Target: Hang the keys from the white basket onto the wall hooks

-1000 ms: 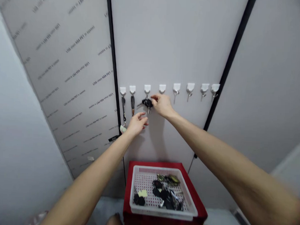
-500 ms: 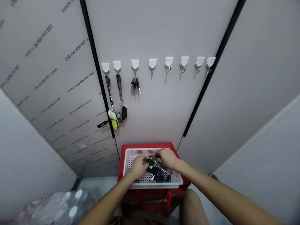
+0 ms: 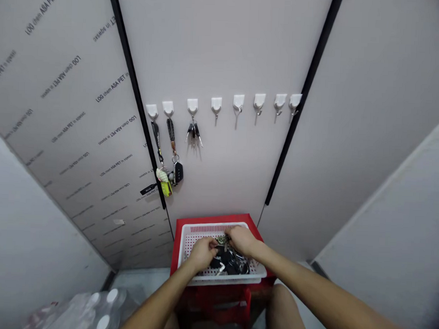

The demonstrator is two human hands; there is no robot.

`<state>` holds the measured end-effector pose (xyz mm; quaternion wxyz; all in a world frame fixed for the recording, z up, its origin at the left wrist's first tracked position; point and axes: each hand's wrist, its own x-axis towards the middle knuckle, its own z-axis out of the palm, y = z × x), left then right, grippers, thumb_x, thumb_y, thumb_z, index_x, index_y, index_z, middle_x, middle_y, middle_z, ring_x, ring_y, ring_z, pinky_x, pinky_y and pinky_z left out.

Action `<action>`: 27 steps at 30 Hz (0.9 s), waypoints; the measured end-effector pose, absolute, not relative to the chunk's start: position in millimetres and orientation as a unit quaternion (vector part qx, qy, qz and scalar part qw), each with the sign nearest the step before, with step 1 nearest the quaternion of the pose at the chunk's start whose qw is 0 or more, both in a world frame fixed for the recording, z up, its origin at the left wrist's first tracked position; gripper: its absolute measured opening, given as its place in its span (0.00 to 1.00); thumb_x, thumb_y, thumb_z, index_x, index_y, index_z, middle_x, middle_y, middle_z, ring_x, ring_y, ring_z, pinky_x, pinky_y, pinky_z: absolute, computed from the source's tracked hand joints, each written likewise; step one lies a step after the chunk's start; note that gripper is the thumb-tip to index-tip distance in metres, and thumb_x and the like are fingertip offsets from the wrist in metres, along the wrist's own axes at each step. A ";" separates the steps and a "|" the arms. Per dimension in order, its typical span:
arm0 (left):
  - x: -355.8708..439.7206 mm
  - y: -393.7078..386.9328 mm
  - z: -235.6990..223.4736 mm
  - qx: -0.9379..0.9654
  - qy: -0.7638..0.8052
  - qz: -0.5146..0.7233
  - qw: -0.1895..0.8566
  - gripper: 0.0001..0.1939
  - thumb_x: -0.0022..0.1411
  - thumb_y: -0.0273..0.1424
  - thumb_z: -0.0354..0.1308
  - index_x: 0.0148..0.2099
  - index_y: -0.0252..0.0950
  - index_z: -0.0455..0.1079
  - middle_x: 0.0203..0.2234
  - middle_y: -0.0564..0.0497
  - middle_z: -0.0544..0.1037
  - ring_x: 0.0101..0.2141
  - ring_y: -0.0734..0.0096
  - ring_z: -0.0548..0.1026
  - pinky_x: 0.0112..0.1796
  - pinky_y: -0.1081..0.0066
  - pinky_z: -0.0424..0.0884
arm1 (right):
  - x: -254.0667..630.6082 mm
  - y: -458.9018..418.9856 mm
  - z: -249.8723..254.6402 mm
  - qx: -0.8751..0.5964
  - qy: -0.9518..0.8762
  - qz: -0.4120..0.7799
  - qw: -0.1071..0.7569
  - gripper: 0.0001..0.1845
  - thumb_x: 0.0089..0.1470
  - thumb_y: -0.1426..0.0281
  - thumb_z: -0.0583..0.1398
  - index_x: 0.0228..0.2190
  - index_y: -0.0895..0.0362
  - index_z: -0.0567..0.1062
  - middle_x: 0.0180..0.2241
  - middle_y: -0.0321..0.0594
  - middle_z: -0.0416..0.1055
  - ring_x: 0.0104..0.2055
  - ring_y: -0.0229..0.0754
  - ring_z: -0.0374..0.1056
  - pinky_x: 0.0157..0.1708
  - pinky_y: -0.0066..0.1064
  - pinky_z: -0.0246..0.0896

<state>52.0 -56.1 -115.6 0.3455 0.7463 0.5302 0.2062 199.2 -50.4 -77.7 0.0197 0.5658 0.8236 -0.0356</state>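
Observation:
Both hands reach into a white plastic basket (image 3: 186, 260) that holds a pile of keys and black fobs (image 3: 233, 262). Between my fingertips, at the back of the pile, is a small bunch of keys (image 3: 221, 239). My right hand (image 3: 242, 240) is closed on this bunch from the right. From the left, my left hand (image 3: 202, 254) has its thumb and fingers pinched together at the edge of the bunch; what it grips is too small to make out.
Several white adhesive hooks (image 3: 216, 104) line the wall. Keys on a black strap (image 3: 155, 137), a car key fob (image 3: 178, 173) and a key bunch (image 3: 193, 133) hang from the left ones. The basket stands on a red stool (image 3: 237, 218). Wrapped bottles (image 3: 106, 307) lie lower left.
The view has shifted, so the hooks and basket appear slightly lower. Both hands stay at the key bunch in the basket, with small finger movements.

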 end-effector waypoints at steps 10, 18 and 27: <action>59.8 -53.7 -80.2 0.732 0.476 0.344 0.347 0.22 0.40 0.23 0.49 0.43 0.33 0.58 0.38 0.49 0.66 0.37 0.73 0.63 0.39 0.73 0.57 | 205.1 -43.4 -35.6 0.478 0.768 -0.354 -0.237 0.12 0.34 0.79 0.48 0.26 0.61 0.64 0.15 0.29 0.56 0.16 0.28 0.50 0.17 0.20 0.45; 67.0 -52.2 -53.8 0.675 0.395 0.412 0.468 0.10 0.42 0.26 0.50 0.32 0.32 0.62 0.24 0.54 0.67 0.26 0.78 0.63 0.29 0.77 0.59 | 197.5 -41.2 0.4 0.409 0.673 -0.499 -0.362 0.07 0.34 0.77 0.52 0.23 0.60 0.60 0.14 0.26 0.55 0.15 0.26 0.49 0.17 0.20 0.44; 52.5 -47.1 -19.1 0.557 0.379 0.478 0.564 0.07 0.42 0.29 0.52 0.27 0.31 0.59 0.19 0.56 0.65 0.21 0.82 0.64 0.24 0.79 0.60 | 193.1 -42.6 12.9 0.411 0.582 -0.538 -0.450 0.11 0.33 0.69 0.57 0.22 0.59 0.59 0.14 0.27 0.57 0.16 0.27 0.54 0.19 0.23 0.51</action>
